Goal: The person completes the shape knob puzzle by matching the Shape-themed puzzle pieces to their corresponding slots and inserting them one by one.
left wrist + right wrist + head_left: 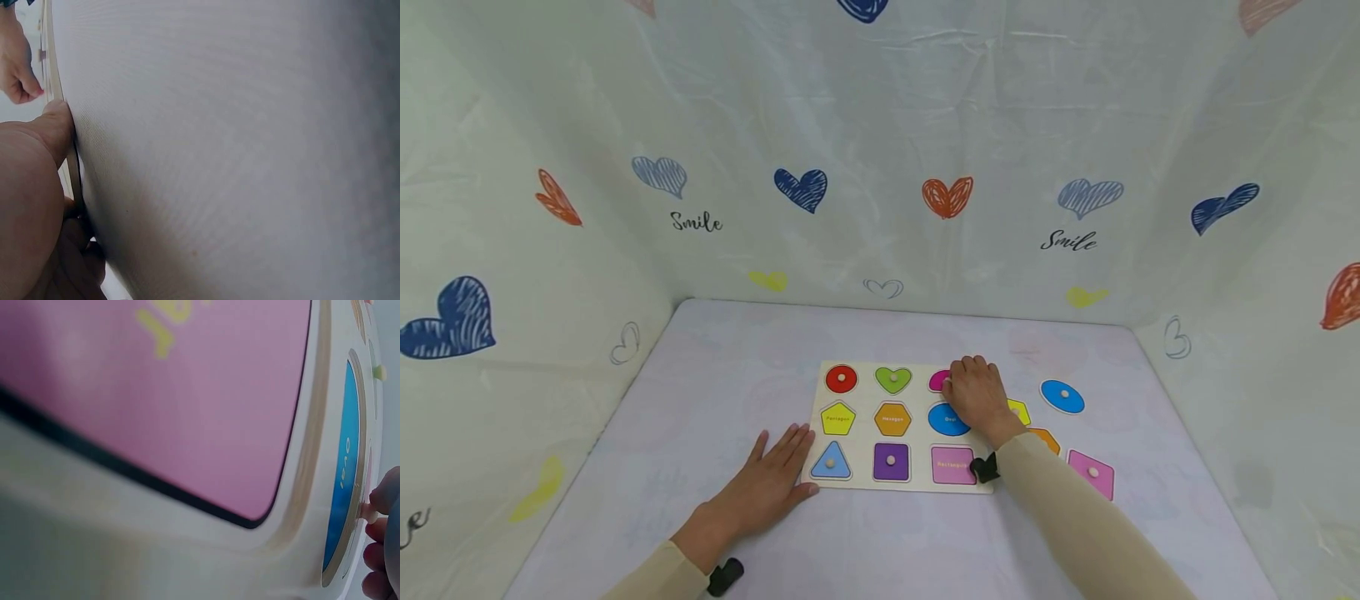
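A pale wooden shape-puzzle board (861, 462) lies flat on the table. My left hand (767, 483) rests at its left edge with fingers extended, the thumb at the lower corner. At the upper right of the board, my right hand (981, 396) pinches the knob (367, 512) of a magenta puzzle piece (937, 381), partly hidden by the hand. Knobbed pieces sit in the board: a red circle (841, 379), green heart (892, 381), light blue triangle (831, 462) and purple square (891, 461). Printed recesses show for the pentagon (837, 418), hexagon (892, 419), oval (948, 419) and rectangle (952, 465).
Right of the board lie a loose blue oval (1063, 397), a pink rectangle piece (1092, 474), and yellow (1018, 411) and orange (1045, 439) pieces partly behind the right arm. A heart-printed curtain (865, 242) encloses the back and sides of the table (745, 350).
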A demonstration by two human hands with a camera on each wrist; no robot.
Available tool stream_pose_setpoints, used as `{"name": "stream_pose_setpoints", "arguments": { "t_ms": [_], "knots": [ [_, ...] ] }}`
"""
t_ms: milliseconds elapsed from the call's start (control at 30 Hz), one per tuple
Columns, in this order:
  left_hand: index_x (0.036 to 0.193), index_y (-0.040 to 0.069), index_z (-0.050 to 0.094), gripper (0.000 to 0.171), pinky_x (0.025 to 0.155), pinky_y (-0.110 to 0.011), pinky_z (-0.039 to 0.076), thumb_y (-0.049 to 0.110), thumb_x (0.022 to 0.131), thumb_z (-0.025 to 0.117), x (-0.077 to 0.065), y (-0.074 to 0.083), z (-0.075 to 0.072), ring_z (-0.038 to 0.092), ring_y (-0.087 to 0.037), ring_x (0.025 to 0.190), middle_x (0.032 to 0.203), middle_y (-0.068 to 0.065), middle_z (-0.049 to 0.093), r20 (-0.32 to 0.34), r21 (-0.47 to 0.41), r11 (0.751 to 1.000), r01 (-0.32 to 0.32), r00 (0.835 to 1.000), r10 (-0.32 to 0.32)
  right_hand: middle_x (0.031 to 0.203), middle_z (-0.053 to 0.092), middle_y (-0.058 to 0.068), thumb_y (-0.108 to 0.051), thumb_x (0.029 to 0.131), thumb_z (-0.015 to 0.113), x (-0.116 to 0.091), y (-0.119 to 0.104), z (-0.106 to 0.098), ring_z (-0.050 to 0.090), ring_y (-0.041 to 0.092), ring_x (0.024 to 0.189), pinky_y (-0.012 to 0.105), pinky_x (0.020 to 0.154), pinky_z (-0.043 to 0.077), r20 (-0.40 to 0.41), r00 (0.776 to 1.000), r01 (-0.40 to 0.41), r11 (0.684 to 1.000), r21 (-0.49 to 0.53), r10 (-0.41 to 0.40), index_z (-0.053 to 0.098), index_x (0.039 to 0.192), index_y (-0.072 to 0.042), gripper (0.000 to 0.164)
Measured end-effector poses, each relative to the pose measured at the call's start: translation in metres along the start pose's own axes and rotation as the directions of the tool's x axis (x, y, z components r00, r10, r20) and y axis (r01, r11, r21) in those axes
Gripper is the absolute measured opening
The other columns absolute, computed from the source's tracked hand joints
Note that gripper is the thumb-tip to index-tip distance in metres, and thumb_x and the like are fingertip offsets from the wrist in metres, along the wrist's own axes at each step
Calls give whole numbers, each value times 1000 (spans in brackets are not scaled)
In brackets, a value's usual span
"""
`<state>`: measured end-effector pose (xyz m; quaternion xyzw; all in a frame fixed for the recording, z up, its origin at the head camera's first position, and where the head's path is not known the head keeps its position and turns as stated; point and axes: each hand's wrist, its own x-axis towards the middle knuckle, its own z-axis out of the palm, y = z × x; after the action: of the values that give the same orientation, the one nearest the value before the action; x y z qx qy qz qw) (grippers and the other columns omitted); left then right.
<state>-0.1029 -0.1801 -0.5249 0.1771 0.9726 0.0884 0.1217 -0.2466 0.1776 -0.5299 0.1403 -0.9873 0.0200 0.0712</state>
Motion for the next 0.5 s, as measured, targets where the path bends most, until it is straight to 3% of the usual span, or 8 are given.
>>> {"name": "stream_pose_setpoints", "arguments": {
  "t_ms": [233,500],
  "knots": [
    [168,7,26,85,131,-64,10,52,104,61,-1,1,-1,18,-31,164,175,-10,28,19,-3,1000,12,1000,-11,107,67,12,-34,103,68,-2,2,-2,58,29,103,43,91,54,2,1000,-18,1000,-1,18,66,116,-3,34],
    [167,7,27,85,130,-64,11,53,104,60,1,0,0,19,-31,164,174,-10,28,17,3,1000,6,1000,-6,100,66,13,-31,98,75,-10,10,-15,59,30,98,44,84,54,-85,996,6,1000,17,-4,67,108,-3,31]
  ]
}}
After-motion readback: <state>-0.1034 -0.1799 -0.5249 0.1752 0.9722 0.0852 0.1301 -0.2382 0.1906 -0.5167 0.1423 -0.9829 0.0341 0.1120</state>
